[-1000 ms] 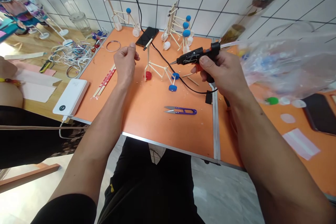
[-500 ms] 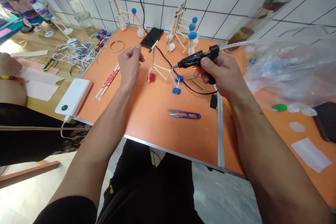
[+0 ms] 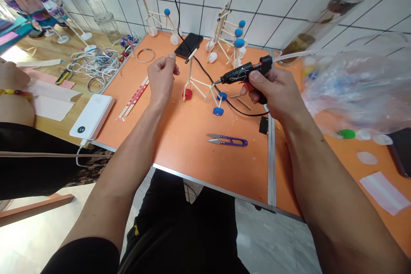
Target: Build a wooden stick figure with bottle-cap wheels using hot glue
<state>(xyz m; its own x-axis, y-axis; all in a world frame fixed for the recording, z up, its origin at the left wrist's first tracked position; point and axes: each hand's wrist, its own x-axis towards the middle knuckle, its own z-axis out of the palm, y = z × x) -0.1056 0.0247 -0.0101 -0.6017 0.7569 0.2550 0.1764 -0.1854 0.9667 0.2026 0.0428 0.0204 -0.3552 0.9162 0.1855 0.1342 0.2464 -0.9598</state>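
Note:
In my right hand (image 3: 271,87) is a black hot glue gun (image 3: 239,72) with an orange trigger, its nozzle pointing left. The nozzle tip meets or nearly meets a joint of a small tricycle model (image 3: 199,85) made of thin wooden sticks. That model stands upright on the orange table, with a red cap wheel (image 3: 187,93) and two blue cap wheels (image 3: 218,111). Just left of it, my left hand (image 3: 163,78) is closed, thumb against curled fingers; whether anything is inside is hidden. Behind stand more stick models (image 3: 221,36) with white wheels and blue caps.
Purple thread snips (image 3: 227,140) lie in front of the model. Around are a black phone (image 3: 189,45), packaged chopsticks (image 3: 133,98), a white power bank (image 3: 92,116), a plastic bag (image 3: 356,87) and a glass bottle (image 3: 334,13). A cable crosses the table. Another person's arm (image 3: 14,94) is at left.
The whole view has shifted slightly, so things appear a little further right. Both hands, the glue gun and the stick model keep about the same positions relative to each other.

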